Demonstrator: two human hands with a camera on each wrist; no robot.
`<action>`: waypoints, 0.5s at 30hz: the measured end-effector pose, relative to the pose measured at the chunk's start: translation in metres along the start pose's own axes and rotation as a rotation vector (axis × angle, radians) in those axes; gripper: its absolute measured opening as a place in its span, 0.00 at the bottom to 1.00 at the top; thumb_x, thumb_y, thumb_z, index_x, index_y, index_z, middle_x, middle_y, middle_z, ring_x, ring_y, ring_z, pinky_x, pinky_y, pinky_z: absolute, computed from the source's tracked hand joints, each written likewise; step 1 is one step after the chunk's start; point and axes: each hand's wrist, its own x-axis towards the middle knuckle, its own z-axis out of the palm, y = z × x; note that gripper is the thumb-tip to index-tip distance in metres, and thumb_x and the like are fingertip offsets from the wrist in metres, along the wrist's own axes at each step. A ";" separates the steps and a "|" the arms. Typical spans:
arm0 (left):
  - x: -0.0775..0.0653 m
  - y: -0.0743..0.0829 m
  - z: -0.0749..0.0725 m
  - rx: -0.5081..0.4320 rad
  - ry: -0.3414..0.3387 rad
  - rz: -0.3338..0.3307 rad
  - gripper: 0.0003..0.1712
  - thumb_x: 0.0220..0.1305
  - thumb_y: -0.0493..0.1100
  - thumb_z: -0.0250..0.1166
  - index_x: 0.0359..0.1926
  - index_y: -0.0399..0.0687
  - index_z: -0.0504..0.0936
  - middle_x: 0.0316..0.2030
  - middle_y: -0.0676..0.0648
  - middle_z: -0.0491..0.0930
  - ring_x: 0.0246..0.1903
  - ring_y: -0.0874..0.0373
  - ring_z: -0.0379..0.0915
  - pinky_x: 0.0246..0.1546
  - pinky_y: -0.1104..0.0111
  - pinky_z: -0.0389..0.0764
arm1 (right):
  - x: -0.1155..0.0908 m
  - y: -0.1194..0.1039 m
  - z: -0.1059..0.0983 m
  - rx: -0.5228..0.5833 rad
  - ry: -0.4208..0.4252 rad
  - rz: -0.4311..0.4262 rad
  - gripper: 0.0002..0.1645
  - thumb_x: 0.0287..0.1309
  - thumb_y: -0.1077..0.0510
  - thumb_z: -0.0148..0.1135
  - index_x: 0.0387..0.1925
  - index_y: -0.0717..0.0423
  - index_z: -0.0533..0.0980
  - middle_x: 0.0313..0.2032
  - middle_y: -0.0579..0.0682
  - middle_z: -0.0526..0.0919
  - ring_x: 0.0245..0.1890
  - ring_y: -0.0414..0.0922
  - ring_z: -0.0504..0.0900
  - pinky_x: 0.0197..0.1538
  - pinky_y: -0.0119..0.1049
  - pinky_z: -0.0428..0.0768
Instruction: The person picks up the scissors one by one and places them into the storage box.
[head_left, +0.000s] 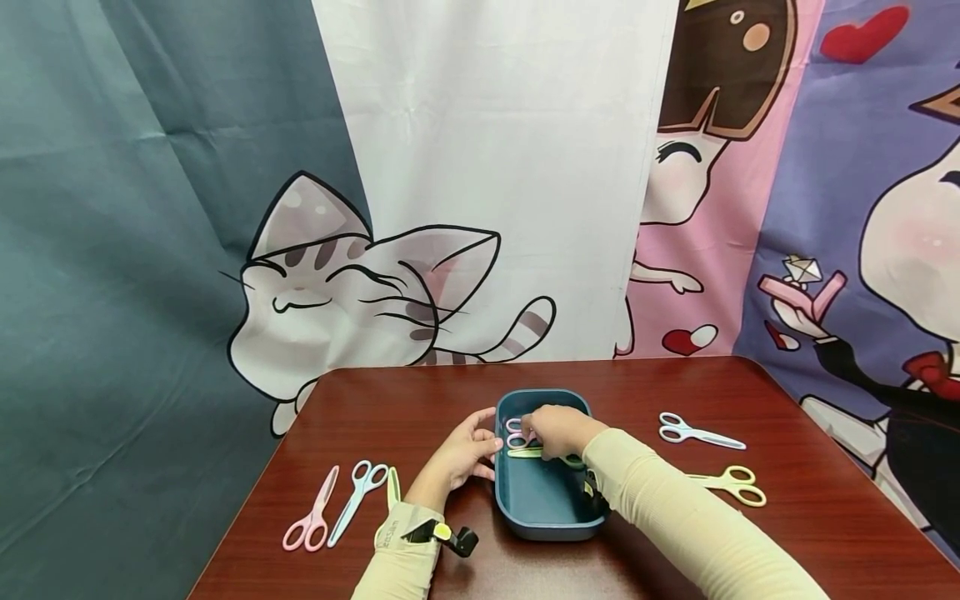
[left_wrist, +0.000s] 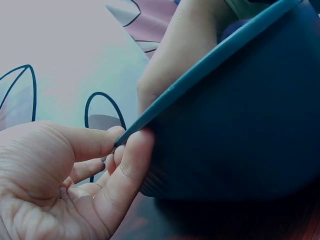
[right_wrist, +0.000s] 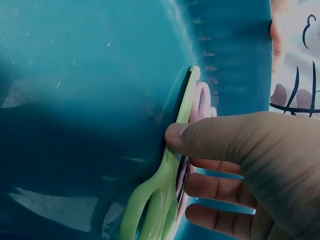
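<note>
A deep blue rectangular bin (head_left: 551, 508) stands on the table. My left hand (head_left: 463, 454) pinches its left rim between thumb and fingers, as the left wrist view shows up close. My right hand (head_left: 562, 429) reaches down inside. There it pinches green scissors (right_wrist: 186, 102) near where the blades meet the handles, thumb on the near side. Close behind these lie pink scissors (right_wrist: 202, 90), partly hidden by the green pair and my fingers. In the head view, the pink handles (head_left: 513, 442) show at the bin's left wall.
Left of the bin lie pink scissors (head_left: 322, 502), light blue scissors (head_left: 348, 507) and a green pair (head_left: 393, 483) partly behind my left wrist. To the right are light blue scissors (head_left: 708, 436) and yellow-green scissors (head_left: 720, 482), the latter partly covered by my right sleeve.
</note>
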 end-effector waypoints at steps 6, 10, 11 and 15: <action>-0.001 0.000 0.001 -0.001 -0.003 -0.002 0.36 0.72 0.31 0.59 0.76 0.48 0.58 0.35 0.46 0.76 0.26 0.58 0.73 0.19 0.66 0.83 | 0.000 0.004 -0.002 -0.024 0.014 0.010 0.20 0.48 0.57 0.80 0.44 0.46 0.84 0.38 0.43 0.81 0.35 0.40 0.77 0.48 0.43 0.84; -0.002 0.000 0.002 -0.008 -0.012 0.013 0.37 0.71 0.30 0.58 0.77 0.46 0.57 0.34 0.47 0.75 0.25 0.58 0.73 0.18 0.67 0.83 | 0.000 0.006 -0.011 -0.030 0.029 0.010 0.21 0.52 0.54 0.78 0.48 0.48 0.83 0.38 0.44 0.81 0.35 0.40 0.77 0.46 0.42 0.83; -0.002 0.001 0.002 -0.011 -0.013 0.017 0.37 0.71 0.29 0.58 0.77 0.45 0.56 0.33 0.47 0.75 0.25 0.59 0.72 0.18 0.67 0.83 | 0.000 0.007 -0.015 -0.033 0.038 0.008 0.21 0.52 0.53 0.77 0.49 0.48 0.83 0.38 0.44 0.81 0.35 0.40 0.77 0.45 0.42 0.83; -0.003 0.002 0.003 -0.018 -0.016 0.027 0.37 0.71 0.29 0.58 0.76 0.44 0.56 0.33 0.47 0.75 0.25 0.59 0.72 0.18 0.67 0.82 | -0.001 0.013 -0.035 -0.023 0.074 0.004 0.21 0.54 0.52 0.75 0.50 0.50 0.82 0.37 0.45 0.79 0.35 0.41 0.77 0.42 0.42 0.82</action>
